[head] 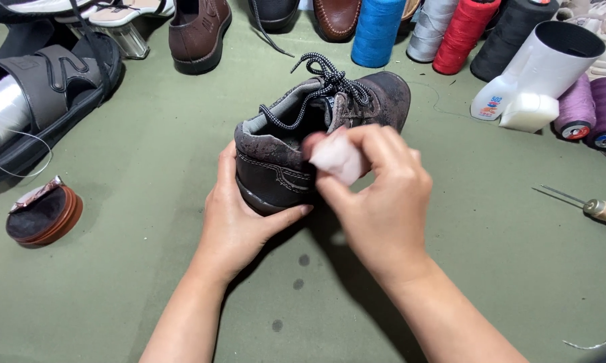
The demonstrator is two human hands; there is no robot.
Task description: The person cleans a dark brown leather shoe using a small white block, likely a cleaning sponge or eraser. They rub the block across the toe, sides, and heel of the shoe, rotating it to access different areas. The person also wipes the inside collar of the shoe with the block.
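Brown shoe [296, 144] between left hand [239, 215], right hand [377, 195]

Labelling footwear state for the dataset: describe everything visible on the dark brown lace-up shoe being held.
The dark brown leather-look lace-up shoe stands on the green mat, heel toward the camera, toe pointing away. Its upper looks scuffed and dusty, with pale stitching at the heel, a grey padded collar and black-and-white speckled laces, loosely tied. The left hand cups the heel from the left; the right hand presses a small white pad against the collar's right side.
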